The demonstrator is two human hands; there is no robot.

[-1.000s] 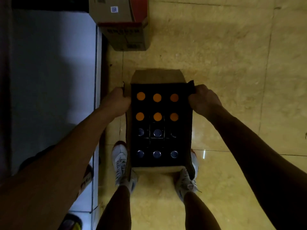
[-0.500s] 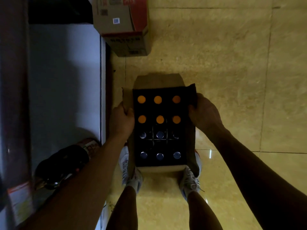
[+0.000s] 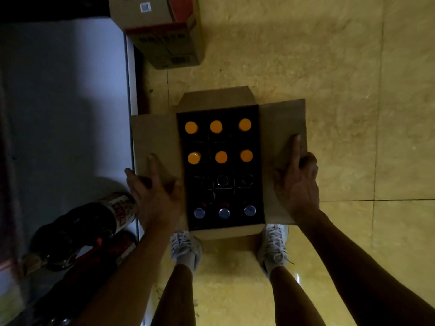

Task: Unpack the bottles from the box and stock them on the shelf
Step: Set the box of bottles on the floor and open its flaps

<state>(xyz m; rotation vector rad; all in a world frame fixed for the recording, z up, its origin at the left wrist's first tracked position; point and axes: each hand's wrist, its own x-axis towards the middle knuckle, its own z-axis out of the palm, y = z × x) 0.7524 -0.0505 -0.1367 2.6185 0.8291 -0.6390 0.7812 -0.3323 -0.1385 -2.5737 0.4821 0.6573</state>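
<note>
An open cardboard box [image 3: 215, 98] stands on the floor between my feet. Inside it are several orange-capped bottles [image 3: 216, 126] at the far end and several dark bottles with bluish caps [image 3: 224, 213] at the near end. My left hand [image 3: 154, 196] lies flat, fingers spread, on the left flap [image 3: 153, 135], pressing it outward. My right hand [image 3: 295, 182] lies flat on the right flap [image 3: 282, 123], one finger stretched forward. Neither hand holds a bottle.
A white shelf surface [image 3: 66, 109] runs along the left, with dark bottles with red-and-white labels [image 3: 94, 220] lying at its near end. A closed cardboard carton [image 3: 164, 36] stands on the yellow tiled floor [image 3: 341, 67] beyond the box.
Both hands slid back along the box sides toward me and folded the side flaps outward, flat. The view came nearer to the box.
</note>
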